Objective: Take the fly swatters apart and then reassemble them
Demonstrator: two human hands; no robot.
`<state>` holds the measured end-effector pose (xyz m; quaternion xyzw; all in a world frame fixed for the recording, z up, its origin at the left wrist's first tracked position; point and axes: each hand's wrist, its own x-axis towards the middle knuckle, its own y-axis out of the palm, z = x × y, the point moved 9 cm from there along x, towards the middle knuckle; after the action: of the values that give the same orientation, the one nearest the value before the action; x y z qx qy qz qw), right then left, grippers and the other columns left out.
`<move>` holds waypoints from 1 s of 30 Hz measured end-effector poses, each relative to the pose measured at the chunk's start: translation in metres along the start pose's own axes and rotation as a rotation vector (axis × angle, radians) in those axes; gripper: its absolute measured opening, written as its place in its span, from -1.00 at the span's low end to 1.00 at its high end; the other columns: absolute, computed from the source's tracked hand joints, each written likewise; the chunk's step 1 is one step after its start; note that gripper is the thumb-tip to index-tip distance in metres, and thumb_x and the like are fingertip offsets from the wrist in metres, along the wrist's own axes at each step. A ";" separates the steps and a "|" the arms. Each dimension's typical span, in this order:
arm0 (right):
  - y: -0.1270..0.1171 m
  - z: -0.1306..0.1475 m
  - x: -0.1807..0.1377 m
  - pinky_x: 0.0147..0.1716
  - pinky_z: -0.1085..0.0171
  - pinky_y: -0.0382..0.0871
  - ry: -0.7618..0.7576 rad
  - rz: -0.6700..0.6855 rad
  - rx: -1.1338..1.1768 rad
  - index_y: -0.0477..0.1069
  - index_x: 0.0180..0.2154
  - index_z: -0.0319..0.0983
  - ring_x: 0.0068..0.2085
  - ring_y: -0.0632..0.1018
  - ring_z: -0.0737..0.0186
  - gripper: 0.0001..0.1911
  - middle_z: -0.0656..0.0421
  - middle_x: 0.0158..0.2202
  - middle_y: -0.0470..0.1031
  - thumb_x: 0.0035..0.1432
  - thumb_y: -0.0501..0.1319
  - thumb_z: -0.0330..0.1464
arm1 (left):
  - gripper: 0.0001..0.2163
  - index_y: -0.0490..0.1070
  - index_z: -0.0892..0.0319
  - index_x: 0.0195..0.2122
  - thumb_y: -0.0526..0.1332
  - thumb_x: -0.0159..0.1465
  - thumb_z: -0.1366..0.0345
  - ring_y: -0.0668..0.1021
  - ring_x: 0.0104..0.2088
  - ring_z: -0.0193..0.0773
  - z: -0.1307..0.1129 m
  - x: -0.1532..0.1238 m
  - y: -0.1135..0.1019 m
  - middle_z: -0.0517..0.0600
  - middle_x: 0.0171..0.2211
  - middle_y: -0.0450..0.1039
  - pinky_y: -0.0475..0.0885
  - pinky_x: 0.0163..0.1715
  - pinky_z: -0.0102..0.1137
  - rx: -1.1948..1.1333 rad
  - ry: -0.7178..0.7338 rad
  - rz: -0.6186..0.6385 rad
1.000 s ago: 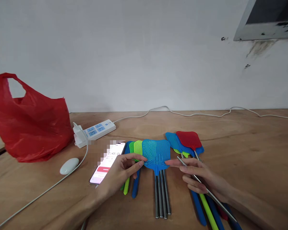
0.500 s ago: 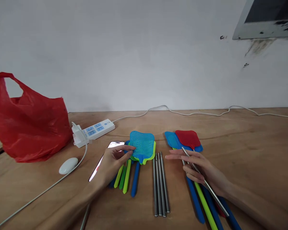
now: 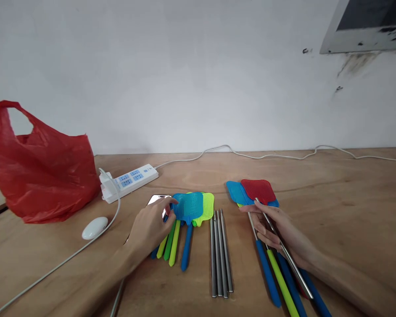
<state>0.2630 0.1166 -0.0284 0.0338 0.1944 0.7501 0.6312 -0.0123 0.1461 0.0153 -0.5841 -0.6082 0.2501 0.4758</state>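
Note:
My left hand [image 3: 150,226] rests on the wooden table [image 3: 343,207], its fingertips pinching the left edge of a blue fly-swatter head [image 3: 188,206]. That head lies on a left pile of swatter parts with a lime-green head [image 3: 207,207] and green and blue handles [image 3: 174,242]. My right hand [image 3: 275,229] is closed round a thin metal rod [image 3: 293,268] that points toward a red swatter head [image 3: 259,190] on a right pile of blue heads [image 3: 236,192]. Several loose metal rods [image 3: 220,253] lie between my hands.
A red plastic bag [image 3: 39,171] stands at the left. Beside it are a white power strip [image 3: 130,179], a white oval object [image 3: 94,227] and a phone [image 3: 155,199] partly under my left hand. A white cable [image 3: 267,156] runs along the wall.
My left hand carried the blue swatter head leftward from above the metal rods and set it down on the left pile. My right hand moved with its rod up to the right pile.

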 end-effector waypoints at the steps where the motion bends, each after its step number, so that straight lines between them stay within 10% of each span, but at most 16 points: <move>1: -0.002 0.000 0.001 -0.77 0.41 -0.07 -0.006 -0.020 -0.001 0.58 -0.20 -0.30 -0.74 0.08 0.51 -0.56 0.35 -0.68 0.24 0.17 0.28 -0.04 | -0.77 0.49 0.06 -0.13 0.09 0.26 0.27 0.53 -0.41 -0.15 -0.002 -0.001 0.000 -0.05 -0.31 0.55 0.29 -0.44 -0.36 0.035 0.021 -0.005; 10: -0.018 0.004 0.003 -0.73 0.38 -0.12 -0.157 -0.139 -0.274 0.45 -0.14 -0.28 -0.73 0.15 0.41 -0.42 0.31 -0.77 0.30 0.26 0.07 0.11 | -0.76 0.44 0.11 0.02 0.04 0.43 0.27 0.50 0.00 -0.03 -0.055 -0.022 0.016 0.09 0.01 0.45 0.42 0.03 -0.12 0.041 0.482 0.107; 21: 0.003 0.016 -0.007 -0.57 0.27 0.25 -0.357 -0.141 -0.530 -0.07 0.34 -0.19 -0.54 0.43 0.21 -0.09 0.28 -0.56 0.50 0.12 0.33 -0.09 | -0.67 0.36 0.05 0.19 0.08 0.46 0.17 0.46 0.13 0.00 -0.049 -0.025 0.035 0.09 0.18 0.39 0.39 0.15 -0.04 0.028 0.453 0.220; 30: 0.008 0.024 -0.014 -0.47 0.24 0.20 -0.580 -0.139 -1.042 0.40 -0.37 -0.13 -0.52 0.38 0.25 -0.80 0.24 -0.52 0.41 0.28 0.21 -0.19 | -0.72 0.39 0.08 0.13 0.08 0.44 0.23 0.48 0.08 0.00 -0.051 -0.025 0.034 0.11 0.10 0.40 0.43 0.10 -0.05 0.015 0.455 0.211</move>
<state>0.2657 0.1080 -0.0012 -0.0896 -0.3776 0.6637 0.6394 0.0443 0.1161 0.0007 -0.6818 -0.4195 0.1651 0.5761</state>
